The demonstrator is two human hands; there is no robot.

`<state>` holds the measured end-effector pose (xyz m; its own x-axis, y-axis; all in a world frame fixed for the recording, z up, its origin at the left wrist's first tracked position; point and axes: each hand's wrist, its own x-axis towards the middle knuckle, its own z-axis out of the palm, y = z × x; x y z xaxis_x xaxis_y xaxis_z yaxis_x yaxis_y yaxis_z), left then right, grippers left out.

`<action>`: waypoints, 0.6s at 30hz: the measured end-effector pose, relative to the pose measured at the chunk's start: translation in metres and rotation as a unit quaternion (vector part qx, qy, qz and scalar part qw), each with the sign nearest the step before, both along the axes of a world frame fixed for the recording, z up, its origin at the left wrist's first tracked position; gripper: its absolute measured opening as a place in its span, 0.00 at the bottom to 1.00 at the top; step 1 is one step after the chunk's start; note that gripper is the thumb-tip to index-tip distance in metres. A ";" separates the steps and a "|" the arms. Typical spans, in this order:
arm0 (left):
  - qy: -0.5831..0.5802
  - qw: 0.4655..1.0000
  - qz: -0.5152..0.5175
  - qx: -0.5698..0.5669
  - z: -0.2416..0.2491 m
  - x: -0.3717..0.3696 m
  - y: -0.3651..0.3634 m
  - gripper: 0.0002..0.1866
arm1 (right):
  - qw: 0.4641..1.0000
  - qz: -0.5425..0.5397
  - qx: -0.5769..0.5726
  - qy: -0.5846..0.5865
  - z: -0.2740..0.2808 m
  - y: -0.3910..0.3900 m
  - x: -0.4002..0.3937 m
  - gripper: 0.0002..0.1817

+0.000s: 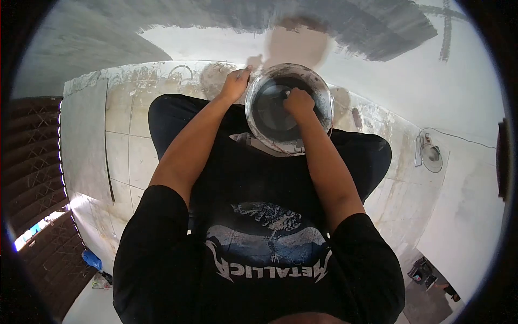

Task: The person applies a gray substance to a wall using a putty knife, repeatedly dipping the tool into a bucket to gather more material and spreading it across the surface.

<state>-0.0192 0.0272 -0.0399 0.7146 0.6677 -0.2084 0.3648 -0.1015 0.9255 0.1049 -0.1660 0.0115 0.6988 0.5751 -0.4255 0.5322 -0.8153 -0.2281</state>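
Observation:
A round bucket with a smeared, pale rim stands between my crossed legs. Dark grey, wet-looking paint or slurry lies inside it. My right hand is closed in a fist over the bucket's opening, around a tool whose small pale end shows by the thumb side; the rest of it is hidden. Just outside the bucket's left rim, my left hand has its fingers curled, with something dark beside them that I cannot make out.
Ahead rises a wall partly coated in grey. A flat grey board lies on the tiled floor to the left. Toward the right are a small fan with a cord and a small block. Brown slatted shutters stand far left.

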 end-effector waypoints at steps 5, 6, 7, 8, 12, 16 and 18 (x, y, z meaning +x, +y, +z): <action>-0.007 0.999 0.022 -0.044 0.001 -0.002 -0.005 0.28 | 0.998 -0.003 -0.061 -0.007 -0.019 -0.007 0.001 0.16; -0.008 0.999 0.016 -0.046 0.004 -0.001 -0.005 0.28 | 0.998 -0.005 -0.066 -0.020 -0.022 -0.007 0.002 0.16; -0.010 0.999 0.011 -0.047 0.008 -0.001 -0.005 0.28 | 0.997 -0.001 -0.071 -0.028 -0.024 -0.008 0.004 0.16; -0.012 0.999 0.005 -0.048 0.012 -0.001 -0.005 0.28 | 0.996 0.003 -0.076 -0.037 -0.026 -0.010 0.005 0.15; -0.008 1.000 0.010 -0.015 0.007 -0.001 -0.005 0.30 | 0.991 0.017 -0.074 -0.107 -0.034 -0.013 0.002 0.15; -0.002 1.000 0.012 -0.024 0.006 -0.001 -0.004 0.29 | 0.992 -0.014 -0.088 -0.089 -0.010 -0.004 0.004 0.14; 0.006 0.999 0.009 -0.033 0.010 -0.002 -0.005 0.29 | 0.993 -0.027 -0.077 -0.084 -0.007 -0.003 0.005 0.13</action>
